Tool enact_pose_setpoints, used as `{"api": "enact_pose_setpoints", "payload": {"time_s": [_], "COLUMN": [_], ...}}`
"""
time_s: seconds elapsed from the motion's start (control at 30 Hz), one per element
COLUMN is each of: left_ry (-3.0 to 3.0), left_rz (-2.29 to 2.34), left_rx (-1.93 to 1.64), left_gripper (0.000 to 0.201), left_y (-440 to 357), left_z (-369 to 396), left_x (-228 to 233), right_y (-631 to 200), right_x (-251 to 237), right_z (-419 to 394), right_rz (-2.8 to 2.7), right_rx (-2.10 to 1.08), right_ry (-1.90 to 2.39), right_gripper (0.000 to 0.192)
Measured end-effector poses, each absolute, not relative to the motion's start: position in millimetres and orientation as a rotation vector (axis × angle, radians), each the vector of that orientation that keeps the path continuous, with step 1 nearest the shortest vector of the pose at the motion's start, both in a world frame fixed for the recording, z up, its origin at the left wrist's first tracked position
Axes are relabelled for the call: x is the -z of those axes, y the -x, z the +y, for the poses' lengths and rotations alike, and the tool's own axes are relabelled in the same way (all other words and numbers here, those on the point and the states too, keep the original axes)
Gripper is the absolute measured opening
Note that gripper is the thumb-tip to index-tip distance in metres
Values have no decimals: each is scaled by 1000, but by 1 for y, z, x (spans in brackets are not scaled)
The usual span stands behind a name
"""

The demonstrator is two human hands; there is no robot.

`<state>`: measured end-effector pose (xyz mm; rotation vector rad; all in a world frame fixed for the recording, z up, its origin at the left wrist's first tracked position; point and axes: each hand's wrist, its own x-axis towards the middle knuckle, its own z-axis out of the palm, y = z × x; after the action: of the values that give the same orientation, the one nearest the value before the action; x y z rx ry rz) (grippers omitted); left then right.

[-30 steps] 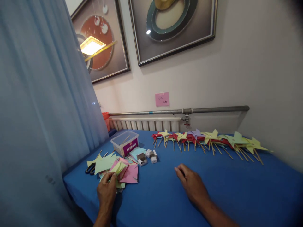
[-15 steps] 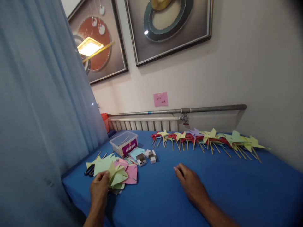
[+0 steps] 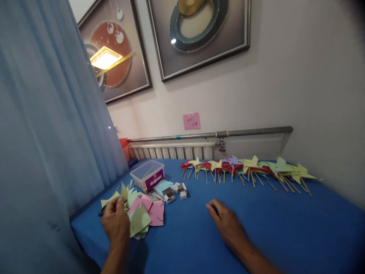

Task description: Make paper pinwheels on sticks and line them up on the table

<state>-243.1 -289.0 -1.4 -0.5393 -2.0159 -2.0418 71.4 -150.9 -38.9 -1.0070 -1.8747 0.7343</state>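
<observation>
My left hand [image 3: 116, 217] is closed in a pinch on a yellow-green paper piece [image 3: 124, 191], held above a loose pile of cut paper. In that pile lie pink paper [image 3: 156, 214] and light green paper [image 3: 139, 220], some with slits at the corners. Scissors [image 3: 102, 211] show only a dark handle, mostly hidden behind my left hand. On the blue cloth, my right hand [image 3: 225, 219] rests loosely curled, with nothing visible in it.
Beyond the pile stands a clear plastic tub [image 3: 147, 175] with sticks inside. Small open boxes [image 3: 169, 195] sit beside it. Paper pinwheels [image 3: 251, 163] on sticks line the back of the blue-covered table [image 3: 185, 243]. A curtain [image 3: 51, 133] hangs at left; a pipe [image 3: 196, 136] runs along the wall.
My left hand has moved slightly left and up, and the paper in it now stands more upright, clear of the pile. My right hand stays in place; the view has shifted a little.
</observation>
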Motion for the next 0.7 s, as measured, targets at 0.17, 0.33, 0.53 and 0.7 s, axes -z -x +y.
{"api": "enact_pose_setpoints", "payload": {"time_s": [0.17, 0.33, 0.53, 0.7], "left_ry": [1302, 1867, 2126, 1997], "left_rz": [-1960, -1529, -1215, -1708], "left_rx": [1868, 1352, 1249, 1662], "left_gripper": [22, 27, 20, 18], "left_y": [144, 58, 36, 71], "left_z": [-231, -182, -165, -153], "left_x": [3, 30, 34, 31], "right_y": [-46, -44, -72, -71], "right_x": [46, 50, 46, 45], "right_z": [-161, -156, -136, -135], "right_rz": [-1494, -871, -587, -658], "right_rx": [-1424, -1766, -1713, -1772], "right_ry": [722, 544, 618, 588], "right_gripper": [50, 53, 40, 45]}}
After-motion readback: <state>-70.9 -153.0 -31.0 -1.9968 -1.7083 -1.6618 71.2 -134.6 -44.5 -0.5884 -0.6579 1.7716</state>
